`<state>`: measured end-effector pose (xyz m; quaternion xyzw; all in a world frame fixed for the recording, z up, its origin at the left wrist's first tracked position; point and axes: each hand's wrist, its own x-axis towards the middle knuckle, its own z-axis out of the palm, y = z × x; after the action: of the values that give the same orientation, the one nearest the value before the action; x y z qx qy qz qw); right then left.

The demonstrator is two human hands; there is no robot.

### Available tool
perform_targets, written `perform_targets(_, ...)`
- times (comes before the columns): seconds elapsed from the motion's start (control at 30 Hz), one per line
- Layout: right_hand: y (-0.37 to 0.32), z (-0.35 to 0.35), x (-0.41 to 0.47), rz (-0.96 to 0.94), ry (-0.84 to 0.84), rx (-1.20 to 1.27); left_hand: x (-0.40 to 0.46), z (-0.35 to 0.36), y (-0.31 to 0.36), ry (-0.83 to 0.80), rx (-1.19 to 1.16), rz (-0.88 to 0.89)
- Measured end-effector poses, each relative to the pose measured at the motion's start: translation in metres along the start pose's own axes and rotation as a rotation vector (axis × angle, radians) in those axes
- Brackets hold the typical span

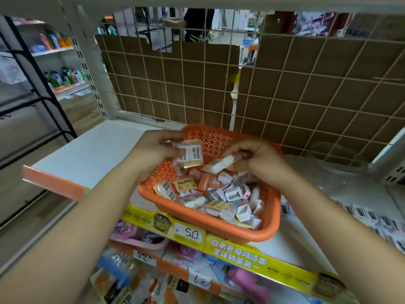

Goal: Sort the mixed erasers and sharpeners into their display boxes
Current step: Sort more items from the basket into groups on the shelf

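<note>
A person stands at a white shop shelf (92, 154), both hands raised over an orange basket (210, 222) that sits at the shelf's front edge. The left hand (153, 150) grips a small stack of wrapped erasers (191, 155), thumb on top and fingers curled beneath, holding them above the basket's far left corner. The right hand (258, 159) pinches one wrapped white eraser (219, 166) at its end, tilted, just above the heap. Inside the basket lies a jumble of wrapped erasers, some with yellow labels (185, 184), mixed with white and grey sharpeners (234, 193); one white sharpener (243, 212) lies near the front wall. Behind the basket rises a white wire grid (285, 88) backed with brown cardboard. A yellow price strip (188, 234) reading 5.0 runs along the shelf edge below the basket, with packaged goods on the shelf beneath. No display boxes can be made out for certain.
</note>
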<state>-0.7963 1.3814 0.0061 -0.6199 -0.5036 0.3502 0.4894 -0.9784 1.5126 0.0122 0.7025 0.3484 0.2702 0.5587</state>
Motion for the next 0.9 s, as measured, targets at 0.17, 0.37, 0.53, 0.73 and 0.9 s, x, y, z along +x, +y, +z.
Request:
perform_targets(0.17, 0.017, -0.017, -0.031, -0.163, 0.146, 0.129, -0.024, 0.028, 0.006, -0.031, -0.210, 0.003)
perform_targets(0.37, 0.025, -0.044, -0.068, -0.270, 0.199, 0.358, -0.045, 0.085, 0.014, -0.039, -0.298, 0.030)
perform_targets(0.53, 0.028, -0.069, -0.100, -0.192, 0.367, 0.383, -0.060, 0.140, 0.022, -0.055, -0.366, 0.034)
perform_targets(0.73, 0.037, -0.117, -0.147, -0.142, 0.418, 0.372, -0.082, 0.205, 0.035, -0.077, -0.412, 0.092)
perform_targets(0.9, 0.053, -0.154, -0.189, -0.098, 0.541, 0.311, -0.095, 0.256, 0.034, -0.117, -0.413, 0.047)
